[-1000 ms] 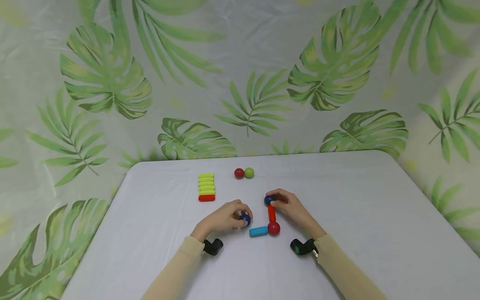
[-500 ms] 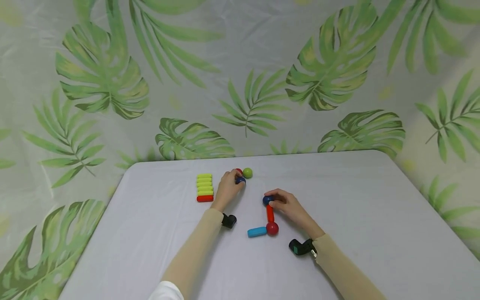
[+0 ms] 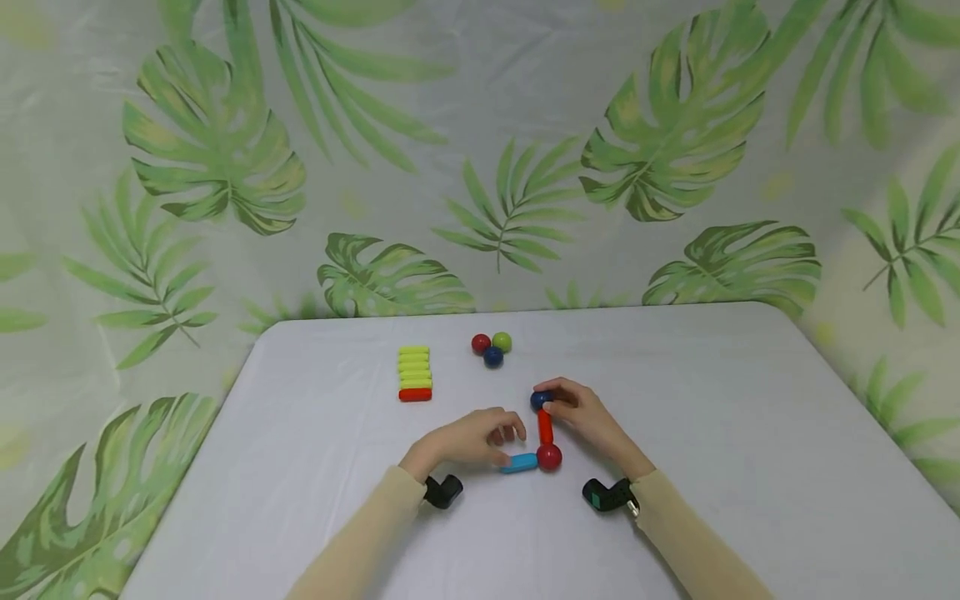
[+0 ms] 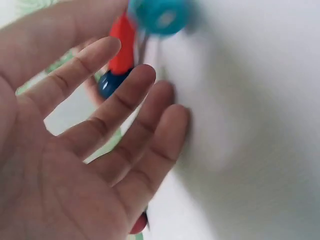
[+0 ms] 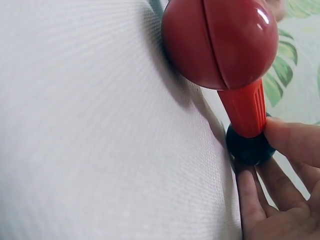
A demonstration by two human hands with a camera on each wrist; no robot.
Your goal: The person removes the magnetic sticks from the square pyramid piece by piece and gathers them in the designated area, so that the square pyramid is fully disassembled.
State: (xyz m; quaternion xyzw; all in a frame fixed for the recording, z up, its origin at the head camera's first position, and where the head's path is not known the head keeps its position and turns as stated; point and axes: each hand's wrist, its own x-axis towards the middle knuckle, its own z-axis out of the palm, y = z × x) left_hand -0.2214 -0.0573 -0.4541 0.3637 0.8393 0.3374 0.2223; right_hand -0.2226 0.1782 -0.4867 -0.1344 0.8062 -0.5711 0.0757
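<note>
My right hand (image 3: 588,417) pinches a dark blue ball (image 3: 538,400) between thumb and fingers. From that ball a red rod (image 5: 244,107) runs to a larger-looking red ball (image 5: 220,42), which rests on the cloth. A light blue rod (image 3: 522,462) sticks out leftward from the red ball, making an L shape in the head view. At its free end is my left hand (image 3: 468,437), fingers loosely bent and thumb overlapping the rod's tip. The left wrist view shows the rod's round teal end (image 4: 162,17) just beyond the fingers, with nothing in the palm.
Several yellow rods (image 3: 414,367) lie stacked side by side at the back left, with a red rod (image 3: 415,395) in front of them. Farther right, a red ball (image 3: 481,343), a green ball (image 3: 502,341) and a blue ball (image 3: 492,357) sit clustered on the white table (image 3: 712,400).
My left hand carried a blue ball to the back, let it go beside the red and green balls, and came back to the light blue rod. The right hand stays put.
</note>
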